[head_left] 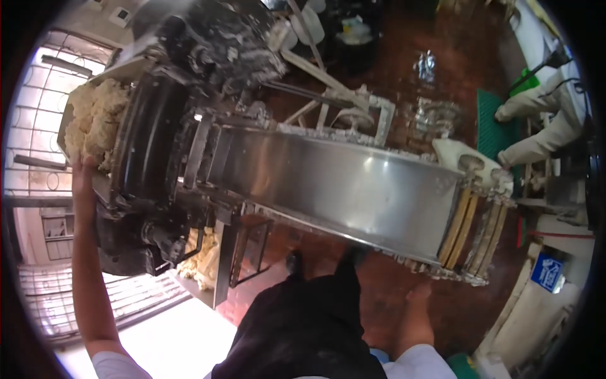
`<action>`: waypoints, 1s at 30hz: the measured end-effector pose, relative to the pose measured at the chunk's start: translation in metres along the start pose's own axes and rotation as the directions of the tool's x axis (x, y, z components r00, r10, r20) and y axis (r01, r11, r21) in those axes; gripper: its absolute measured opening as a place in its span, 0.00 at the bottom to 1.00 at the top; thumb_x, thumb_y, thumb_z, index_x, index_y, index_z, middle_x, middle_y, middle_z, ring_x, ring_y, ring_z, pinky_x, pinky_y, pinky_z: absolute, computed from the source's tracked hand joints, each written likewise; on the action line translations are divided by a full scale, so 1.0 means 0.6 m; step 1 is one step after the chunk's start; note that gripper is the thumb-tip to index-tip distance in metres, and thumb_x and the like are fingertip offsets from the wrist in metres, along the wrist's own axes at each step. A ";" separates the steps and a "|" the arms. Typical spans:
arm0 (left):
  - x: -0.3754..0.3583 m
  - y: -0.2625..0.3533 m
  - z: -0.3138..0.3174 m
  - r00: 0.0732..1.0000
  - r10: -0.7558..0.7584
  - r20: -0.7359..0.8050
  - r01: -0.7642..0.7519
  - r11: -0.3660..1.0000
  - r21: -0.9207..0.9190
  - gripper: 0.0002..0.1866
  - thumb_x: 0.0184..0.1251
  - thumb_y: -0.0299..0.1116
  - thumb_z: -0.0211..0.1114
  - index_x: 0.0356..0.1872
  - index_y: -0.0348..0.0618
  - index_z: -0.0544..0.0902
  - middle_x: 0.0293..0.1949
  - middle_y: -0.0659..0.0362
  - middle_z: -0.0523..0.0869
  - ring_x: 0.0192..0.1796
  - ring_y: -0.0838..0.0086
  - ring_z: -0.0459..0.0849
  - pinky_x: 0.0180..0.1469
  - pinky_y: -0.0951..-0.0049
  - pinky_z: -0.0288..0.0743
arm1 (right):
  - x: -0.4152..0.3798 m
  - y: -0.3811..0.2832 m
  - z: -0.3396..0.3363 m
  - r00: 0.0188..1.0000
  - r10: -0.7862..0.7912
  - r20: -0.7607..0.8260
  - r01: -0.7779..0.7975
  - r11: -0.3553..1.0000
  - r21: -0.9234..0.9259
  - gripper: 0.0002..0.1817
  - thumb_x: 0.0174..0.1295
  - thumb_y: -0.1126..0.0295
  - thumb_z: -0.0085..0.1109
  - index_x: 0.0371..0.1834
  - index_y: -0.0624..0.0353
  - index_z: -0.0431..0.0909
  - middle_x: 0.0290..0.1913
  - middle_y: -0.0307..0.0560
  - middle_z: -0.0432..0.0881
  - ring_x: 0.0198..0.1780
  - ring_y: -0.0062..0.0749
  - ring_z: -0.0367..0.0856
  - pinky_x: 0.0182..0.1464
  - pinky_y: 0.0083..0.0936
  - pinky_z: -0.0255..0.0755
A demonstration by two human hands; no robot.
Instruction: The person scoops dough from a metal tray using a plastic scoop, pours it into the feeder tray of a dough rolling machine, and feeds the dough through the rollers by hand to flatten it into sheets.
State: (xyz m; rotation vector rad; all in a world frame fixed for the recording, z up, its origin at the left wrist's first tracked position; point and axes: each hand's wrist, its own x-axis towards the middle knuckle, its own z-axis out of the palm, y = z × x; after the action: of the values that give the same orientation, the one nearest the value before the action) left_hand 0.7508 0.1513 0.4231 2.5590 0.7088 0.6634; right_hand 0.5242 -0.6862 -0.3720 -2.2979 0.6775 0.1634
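Observation:
My left arm is stretched up to the hopper at the left, and my left hand [86, 165] rests at the lower edge of a big pale lump of dough [98, 117]. Its fingers look extended against the dough and the rim, partly lost in blur. Beside the dough lies a large dark roller [150, 136] of the machine. My right hand [419, 293] hangs low near the far right end of the metal conveyor bed [341, 183], apart from it; its fingers are too small and blurred to read.
More dough [203, 259] sits in a tray below the machine. Yellowish rollers [464, 227] close off the bed's right end. At the right, another person's light trousers [536, 120] show beside a green crate [494, 123]. Red-brown floor [391, 309] lies around my feet.

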 end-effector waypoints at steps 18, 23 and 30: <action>-0.046 0.085 0.002 0.982 0.069 0.177 -0.138 0.898 0.418 0.45 0.66 0.66 0.47 0.71 0.36 0.60 0.72 0.44 0.59 0.76 0.53 0.51 0.75 0.55 0.39 | 0.019 -1.488 -0.219 0.548 -0.620 0.561 0.245 0.760 0.602 0.12 0.64 0.61 0.56 0.31 0.59 0.78 0.25 0.42 0.81 0.23 0.23 0.73 0.28 0.23 0.67; -0.039 0.094 0.000 0.997 -0.061 0.055 0.032 0.906 0.422 0.44 0.66 0.65 0.47 0.71 0.36 0.60 0.72 0.43 0.59 0.77 0.52 0.50 0.75 0.54 0.36 | 0.174 -1.793 -0.111 0.623 -0.782 0.036 0.410 0.364 0.836 0.12 0.63 0.61 0.63 0.38 0.61 0.79 0.30 0.37 0.81 0.27 0.17 0.74 0.29 0.15 0.67; -0.030 0.101 -0.002 0.992 -0.114 0.050 0.081 0.897 0.434 0.48 0.65 0.69 0.45 0.71 0.35 0.58 0.73 0.43 0.57 0.77 0.51 0.49 0.75 0.52 0.36 | 0.275 -2.057 0.067 -0.111 -0.870 0.480 0.340 0.421 0.841 0.18 0.59 0.70 0.64 0.50 0.66 0.76 0.39 0.42 0.84 0.37 0.21 0.80 0.42 0.21 0.74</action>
State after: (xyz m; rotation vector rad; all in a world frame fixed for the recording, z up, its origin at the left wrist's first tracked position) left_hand 0.7592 0.0934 0.4476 2.9012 1.0514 0.4076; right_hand 1.3040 0.0117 0.3040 -1.2997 -1.0555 0.7092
